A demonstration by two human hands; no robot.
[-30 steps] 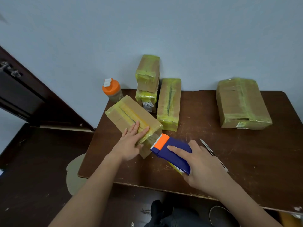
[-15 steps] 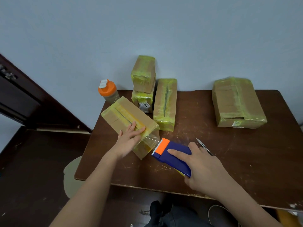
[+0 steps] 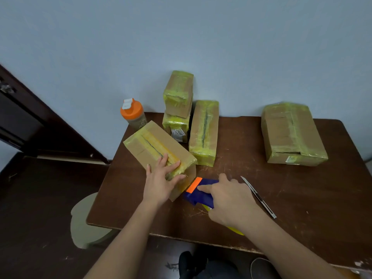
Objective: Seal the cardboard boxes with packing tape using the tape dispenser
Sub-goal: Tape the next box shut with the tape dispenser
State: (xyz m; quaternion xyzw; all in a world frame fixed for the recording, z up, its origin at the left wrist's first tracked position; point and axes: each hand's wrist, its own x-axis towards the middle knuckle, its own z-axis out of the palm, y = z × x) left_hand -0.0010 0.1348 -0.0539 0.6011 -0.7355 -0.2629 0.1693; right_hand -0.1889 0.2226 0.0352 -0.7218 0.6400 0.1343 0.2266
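A cardboard box [image 3: 153, 146] with a yellow tape strip along its top seam lies at an angle on the brown table [image 3: 302, 198]. My left hand [image 3: 161, 182] presses flat on the near end of its top, fingers straight, thumb over the near edge. My right hand [image 3: 229, 200] grips the blue and orange tape dispenser [image 3: 198, 191], index finger stretched along its top. The dispenser's orange head sits against the near end face of the box, low by the table.
Two small taped boxes [image 3: 178, 105] are stacked at the back, a long taped box [image 3: 204, 131] beside them, a bigger taped box [image 3: 291, 133] at the right. An orange-capped bottle [image 3: 132, 113] stands at the back left. A utility knife [image 3: 258, 197] lies right of my hand.
The dispenser has moved from a small gap back against the box's near end, lower down. My left hand has slid toward the near edge of the box top.
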